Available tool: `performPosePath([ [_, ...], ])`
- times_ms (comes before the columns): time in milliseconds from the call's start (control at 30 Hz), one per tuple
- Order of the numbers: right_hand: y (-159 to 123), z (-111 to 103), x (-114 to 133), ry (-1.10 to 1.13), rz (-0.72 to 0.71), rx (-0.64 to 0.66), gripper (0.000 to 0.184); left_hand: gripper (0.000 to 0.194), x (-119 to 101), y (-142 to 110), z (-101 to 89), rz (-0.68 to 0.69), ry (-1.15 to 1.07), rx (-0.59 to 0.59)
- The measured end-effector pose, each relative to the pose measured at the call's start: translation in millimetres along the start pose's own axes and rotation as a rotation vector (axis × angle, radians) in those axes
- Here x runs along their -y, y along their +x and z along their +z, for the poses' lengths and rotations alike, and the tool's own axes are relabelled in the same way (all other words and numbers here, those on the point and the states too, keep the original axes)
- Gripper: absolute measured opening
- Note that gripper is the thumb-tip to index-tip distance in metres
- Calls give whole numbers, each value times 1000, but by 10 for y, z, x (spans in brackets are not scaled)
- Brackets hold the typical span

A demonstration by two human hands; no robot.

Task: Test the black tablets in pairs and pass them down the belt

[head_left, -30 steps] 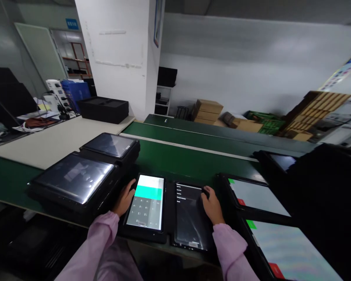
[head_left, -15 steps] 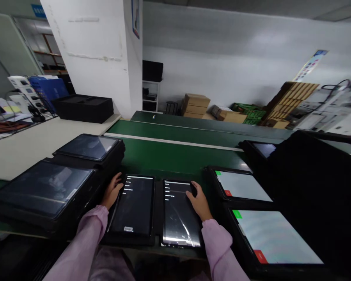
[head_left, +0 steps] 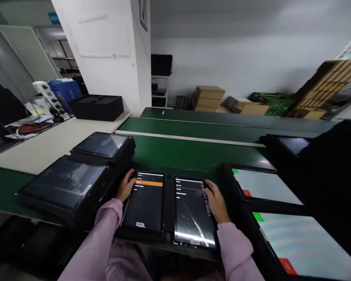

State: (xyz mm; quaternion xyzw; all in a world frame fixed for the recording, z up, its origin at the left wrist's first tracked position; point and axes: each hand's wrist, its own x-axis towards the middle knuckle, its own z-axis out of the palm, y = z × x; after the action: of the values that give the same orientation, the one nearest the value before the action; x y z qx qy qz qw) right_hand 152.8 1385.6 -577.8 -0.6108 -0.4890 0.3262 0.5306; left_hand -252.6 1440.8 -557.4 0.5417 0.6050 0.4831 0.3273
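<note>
Two dark-screened tablets lie side by side on black trays in front of me, both showing a white text menu. On the left tablet [head_left: 148, 205] one menu line is lit orange. My left hand [head_left: 125, 187] is closed around that tablet's upper left edge, its thumb at the screen's border. The right tablet [head_left: 193, 210] shows a bright glare across its lower screen. Its upper right edge is in my right hand [head_left: 217, 201], with the thumb over the screen's side and the other fingers partly hidden behind the edge.
Right of me, two tablets with white screens [head_left: 269, 185] bear green and red corner patches. Left, dark tablets [head_left: 66, 183] rest on stacked black trays. A green bench [head_left: 187, 154] runs behind, with a black foam box [head_left: 96, 107] at the back left.
A menu line on the left tablet has turned orange, and a faint bar shows on the right tablet's menu. The whole view has shifted, with things appearing farther right.
</note>
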Motion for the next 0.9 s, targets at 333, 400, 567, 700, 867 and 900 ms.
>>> performPosePath([
  [333, 31, -23, -38, -44, -63, -17, 49, 51, 11, 3, -2, 55, -32, -27],
  [400, 35, -26, -43, -50, -66, -14, 50, 51, 12, 4, 6, 56, -28, -32],
  [567, 41, -28, -50, -59, -79, -20, 49, 50, 14, 10, 10, 58, -24, -32],
  [700, 22, -26, -51, -52, -81, -8, 51, 50, 14, -7, 5, 62, -16, -30],
  [867, -26, -30, -49, -73, -34, -18, 56, 50, 19, -70, 3, 66, 6, -33],
  [900, -32, -32, -50, -71, -24, -18, 55, 49, 20, -82, 2, 67, 9, -33],
])
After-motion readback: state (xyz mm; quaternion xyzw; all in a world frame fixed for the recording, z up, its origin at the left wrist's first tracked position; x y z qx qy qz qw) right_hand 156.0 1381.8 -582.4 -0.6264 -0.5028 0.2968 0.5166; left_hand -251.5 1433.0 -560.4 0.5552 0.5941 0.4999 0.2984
